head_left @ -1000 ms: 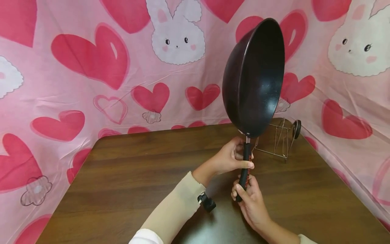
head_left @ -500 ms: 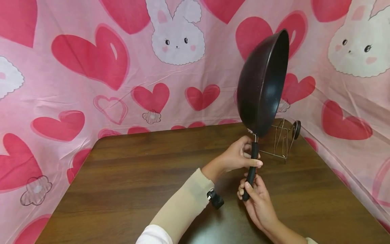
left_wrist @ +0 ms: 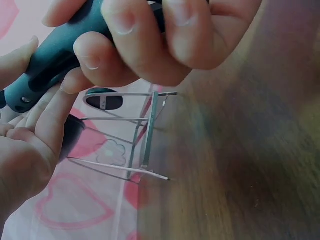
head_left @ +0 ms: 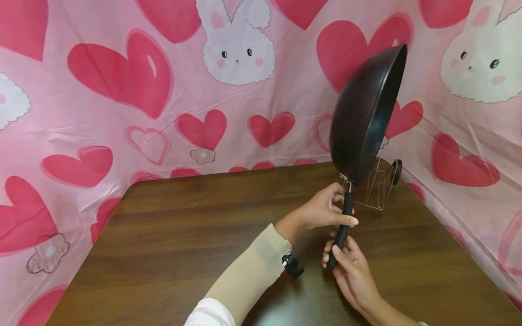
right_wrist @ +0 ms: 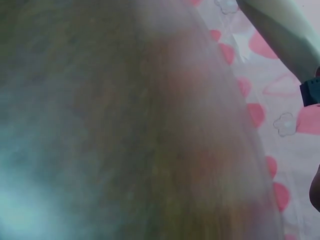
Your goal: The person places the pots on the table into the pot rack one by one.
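A dark wok [head_left: 359, 113] stands upright in the air over the table, its bowl above and its long black handle [head_left: 341, 235] pointing down. The bowl's rounded outside faces left, with only a narrow strip of the inside showing. My left hand [head_left: 320, 210] grips the handle just under the bowl, thumb across the front. Lower down, the right hand [head_left: 355, 274] holds the handle's end between thumb and curled fingers. In the left wrist view, both hands' fingers wrap the black handle [left_wrist: 52, 52]. The right wrist view barely shows the work.
A wire rack [head_left: 381, 190] with a round black piece [head_left: 397, 172] stands at the table's back right, partly behind the wok. Pink cloth with hearts and rabbits [head_left: 238, 54] hangs behind the brown table [head_left: 183, 235]. A small black camera [head_left: 292, 266] is strapped to the left wrist.
Both hands have moved right with the wok. The bowl has turned and leaned rightward, so more of its outside and less of its inside shows.
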Available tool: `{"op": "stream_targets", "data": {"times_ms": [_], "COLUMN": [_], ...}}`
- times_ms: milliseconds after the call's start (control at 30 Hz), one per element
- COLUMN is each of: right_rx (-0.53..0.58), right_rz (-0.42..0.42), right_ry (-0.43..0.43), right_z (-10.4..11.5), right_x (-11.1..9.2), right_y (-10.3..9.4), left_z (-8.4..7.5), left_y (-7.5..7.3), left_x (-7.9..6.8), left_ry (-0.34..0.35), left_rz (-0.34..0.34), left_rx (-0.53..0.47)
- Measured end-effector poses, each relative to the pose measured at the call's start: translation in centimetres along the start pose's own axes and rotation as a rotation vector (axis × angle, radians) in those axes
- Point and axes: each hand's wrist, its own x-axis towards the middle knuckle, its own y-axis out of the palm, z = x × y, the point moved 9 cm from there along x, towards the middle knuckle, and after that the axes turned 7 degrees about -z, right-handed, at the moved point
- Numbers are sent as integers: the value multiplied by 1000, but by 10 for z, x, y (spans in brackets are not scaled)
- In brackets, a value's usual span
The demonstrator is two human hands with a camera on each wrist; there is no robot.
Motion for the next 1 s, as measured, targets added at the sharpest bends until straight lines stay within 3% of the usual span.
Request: {"op": "stream_targets", "data": {"times_ms": [200,367,467,700,1000], "right_rx": [-164,-390,-456,-480,-354], "right_rz": [-82,-241,-333,-440,-397], "right_ry": [61,75,82,115,129], "right_z": [-1,4,7,5,-6], "right_x": [-5,-9,-12,-19,-19], "right_y": [-16,-32,-37,-43,-38], "left_z": [5,10,15,27,45], "left_y": [3,6,7,8,8], "left_x": [-2,-2,-2,-3,-4], "left_ry": [5,26,19,8,-46], "left_rz": [-1,-8,-20,-39,-75], "left_rx": [-7,79,114,82,-74]}}
